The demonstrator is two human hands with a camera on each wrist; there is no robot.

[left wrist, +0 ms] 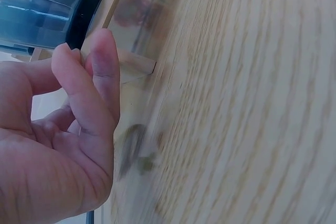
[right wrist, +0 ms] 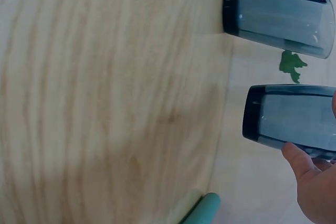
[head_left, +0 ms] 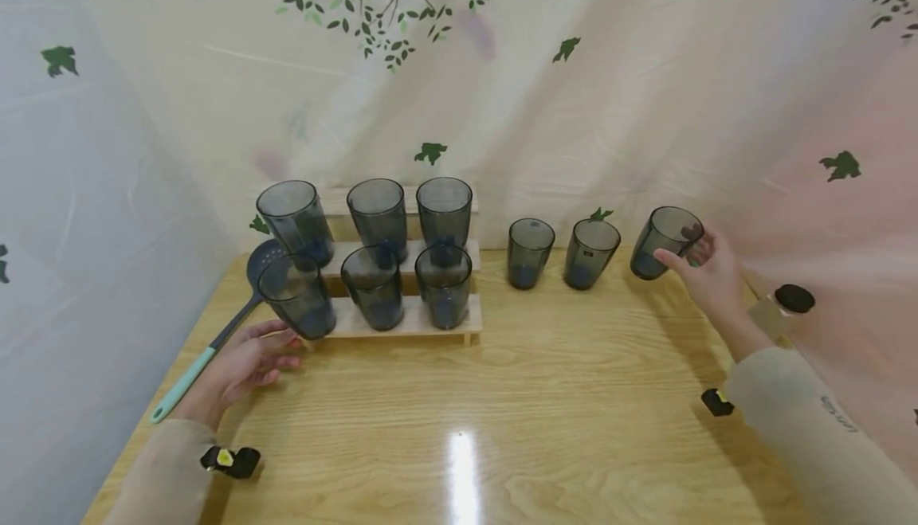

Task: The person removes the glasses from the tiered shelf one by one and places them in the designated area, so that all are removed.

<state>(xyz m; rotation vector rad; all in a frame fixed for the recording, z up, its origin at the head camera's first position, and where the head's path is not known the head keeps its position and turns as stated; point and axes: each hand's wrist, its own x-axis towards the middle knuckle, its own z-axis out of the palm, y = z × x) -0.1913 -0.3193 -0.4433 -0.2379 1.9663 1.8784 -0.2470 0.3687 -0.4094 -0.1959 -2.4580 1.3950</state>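
Plainly, the smoky glass (head_left: pixel 651 248) sits in the right hand (head_left: pixel 708 276), pinched between thumb and fingers — slack there could drop it, a leftward swing topple the nearest standing glass (head_left: pixel 591 260). The left hand (head_left: pixel 247 362) holds nothing, its fingers loosely bent; drifting, it might knock the corner glass (head_left: pixel 300 300) beside it off the wooden stand (head_left: pixel 350 321).

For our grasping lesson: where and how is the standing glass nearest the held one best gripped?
Grip the glass round its side, below the rim, probably from the near side: it stands upright, narrows towards its base, with table in front and cloth behind.
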